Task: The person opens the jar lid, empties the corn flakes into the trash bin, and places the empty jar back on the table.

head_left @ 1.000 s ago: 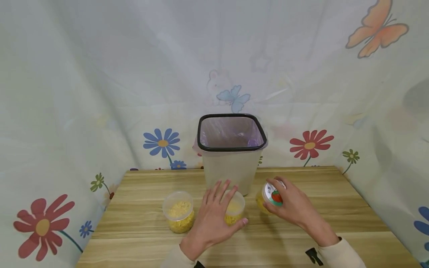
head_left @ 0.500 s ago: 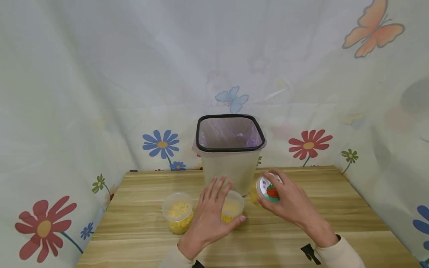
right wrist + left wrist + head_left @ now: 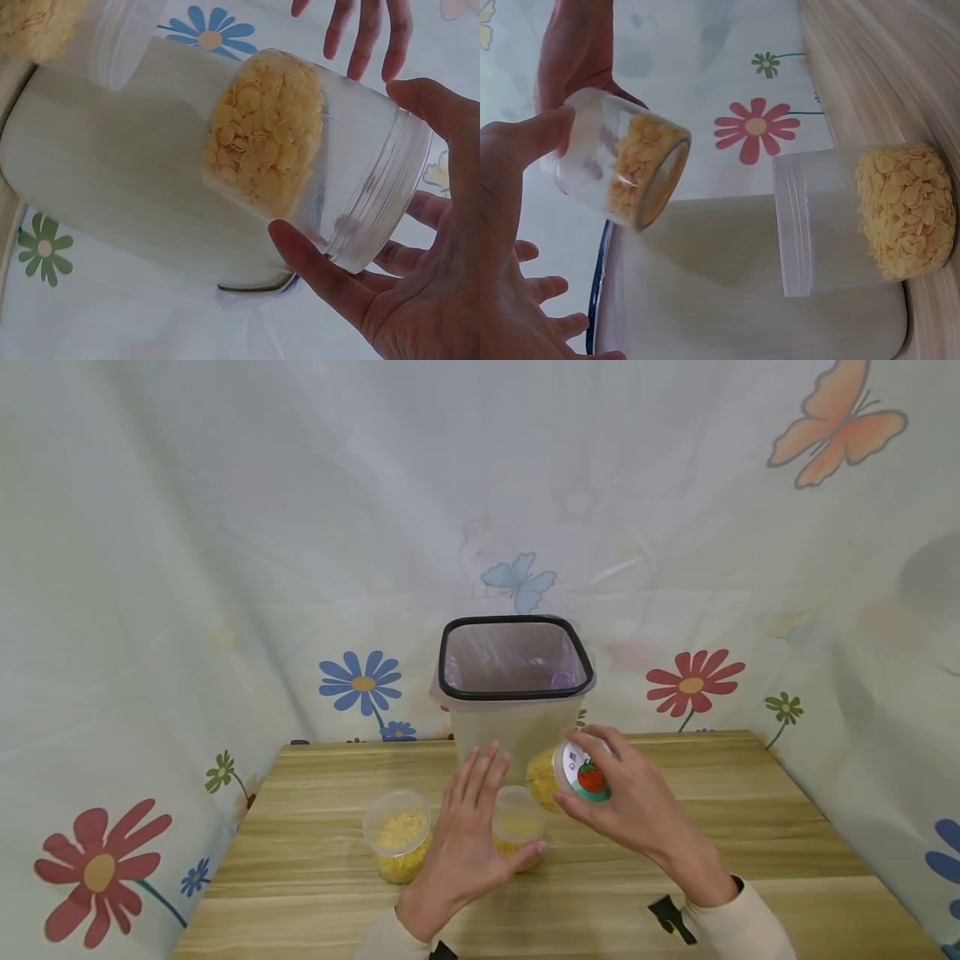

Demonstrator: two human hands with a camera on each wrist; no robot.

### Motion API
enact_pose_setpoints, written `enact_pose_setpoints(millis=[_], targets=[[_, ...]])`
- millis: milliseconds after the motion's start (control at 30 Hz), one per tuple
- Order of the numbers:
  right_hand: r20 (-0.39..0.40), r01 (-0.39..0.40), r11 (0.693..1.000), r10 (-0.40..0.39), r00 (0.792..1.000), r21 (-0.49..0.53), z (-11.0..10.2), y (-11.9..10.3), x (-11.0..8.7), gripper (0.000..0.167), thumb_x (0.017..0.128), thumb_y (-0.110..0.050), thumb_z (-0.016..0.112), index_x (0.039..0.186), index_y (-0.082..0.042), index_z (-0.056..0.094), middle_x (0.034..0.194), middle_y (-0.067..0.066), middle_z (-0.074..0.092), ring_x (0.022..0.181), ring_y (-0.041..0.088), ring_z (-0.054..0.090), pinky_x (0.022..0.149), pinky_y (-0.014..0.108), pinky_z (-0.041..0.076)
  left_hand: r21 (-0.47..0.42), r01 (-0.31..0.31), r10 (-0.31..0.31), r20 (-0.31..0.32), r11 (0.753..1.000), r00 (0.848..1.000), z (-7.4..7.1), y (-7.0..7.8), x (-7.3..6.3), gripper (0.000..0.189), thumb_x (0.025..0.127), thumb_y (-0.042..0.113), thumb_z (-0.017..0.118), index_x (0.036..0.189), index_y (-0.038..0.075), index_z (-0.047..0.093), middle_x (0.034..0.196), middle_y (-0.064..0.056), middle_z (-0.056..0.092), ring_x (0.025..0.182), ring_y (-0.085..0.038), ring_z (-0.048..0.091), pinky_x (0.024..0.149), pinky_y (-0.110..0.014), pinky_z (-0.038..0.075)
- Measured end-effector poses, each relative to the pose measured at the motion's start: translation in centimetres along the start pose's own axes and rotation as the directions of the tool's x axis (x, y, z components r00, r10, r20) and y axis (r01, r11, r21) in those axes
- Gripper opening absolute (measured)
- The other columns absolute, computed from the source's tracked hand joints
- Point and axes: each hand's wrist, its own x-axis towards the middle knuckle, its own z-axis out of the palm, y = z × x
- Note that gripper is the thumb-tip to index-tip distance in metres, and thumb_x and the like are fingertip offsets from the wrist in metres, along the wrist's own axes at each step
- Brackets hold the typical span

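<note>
My right hand (image 3: 633, 797) grips a clear plastic jar (image 3: 544, 779) by its lidded end, above the table. The lid carries a white label with a red tomato. Pale yellow flakes, like cornflakes, lie in the tilted jar (image 3: 262, 135). My left hand (image 3: 461, 852) is held out with fingers extended, close over a second jar of flakes (image 3: 517, 818), partly hiding it. This jar (image 3: 870, 217) stands upright on the table in the left wrist view. Left of that hand stands a third jar of flakes (image 3: 400, 847).
A pale bin (image 3: 510, 731) with a black rim and a thin purple liner stands at the back of the wood-grain table (image 3: 712, 827). Behind it hangs a white curtain (image 3: 360, 527) printed with flowers and butterflies.
My right hand has lifted its jar and moved it left, tipping it so its base points left, in front of the bin. My left hand has shifted slightly left over the middle jar.
</note>
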Motion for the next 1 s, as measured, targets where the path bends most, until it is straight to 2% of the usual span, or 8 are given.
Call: enact_pose_setpoints(millis=[267,400,567,733,1000], targets=[[0.016,-0.045,0.985,0.043,0.999,0.165,0.2,-1.4,0.6,0.071,0.077,-0.034,0.082,0.140,-0.023,0.052,0.134,0.008,0.052,0.086,0.012,0.060,0.064,0.020,0.054,0.037,-0.042,0.045,-0.093,0.998,0.995,-0.2,-0.1,0.3,0.113,0.073,0.063,0.074,0.157,0.011,0.020,0.165,-0.008,0.019,0.146,-0.038,0.029,0.113,-0.056,0.034],[0.022,-0.052,0.980,0.049,0.999,0.192,0.2,-2.2,0.8,0.071,0.077,-0.033,0.082,0.140,-0.021,0.052,0.134,0.009,0.052,0.085,0.011,0.059,0.063,0.019,0.054,0.047,-0.049,0.054,-0.117,0.998,0.992,-0.3,0.0,0.2,0.114,0.072,0.064,0.074,0.156,0.008,0.021,0.164,-0.009,0.020,0.146,-0.038,0.030,0.114,-0.054,0.034],[0.021,-0.052,0.975,0.048,0.999,0.215,0.5,-3.1,1.0,0.072,0.076,-0.033,0.083,0.140,-0.021,0.052,0.134,0.008,0.052,0.086,0.011,0.060,0.063,0.018,0.054,0.036,-0.030,0.034,-0.126,0.999,0.991,-0.4,0.1,0.3,0.114,0.074,0.065,0.073,0.157,0.009,0.018,0.165,-0.008,0.018,0.148,-0.036,0.027,0.115,-0.054,0.033],[0.035,-0.057,0.967,0.049,0.998,0.250,1.0,-3.9,1.1,0.072,0.077,-0.033,0.082,0.141,-0.022,0.051,0.136,0.006,0.051,0.090,0.012,0.061,0.066,0.019,0.055,0.019,-0.038,0.040,-0.171,0.999,0.984,-0.4,0.1,0.4,0.116,0.070,0.063,0.077,0.156,0.007,0.021,0.163,-0.010,0.023,0.145,-0.039,0.032,0.114,-0.054,0.033],[0.046,-0.048,0.957,0.037,0.998,0.287,1.7,-5.2,1.3,0.072,0.077,-0.031,0.082,0.141,-0.022,0.050,0.136,0.003,0.051,0.096,0.014,0.061,0.069,0.020,0.055,0.017,-0.035,0.038,-0.211,0.999,0.977,-0.4,0.2,0.6,0.118,0.066,0.055,0.084,0.155,0.007,0.023,0.160,-0.012,0.030,0.145,-0.034,0.033,0.115,-0.052,0.035]])
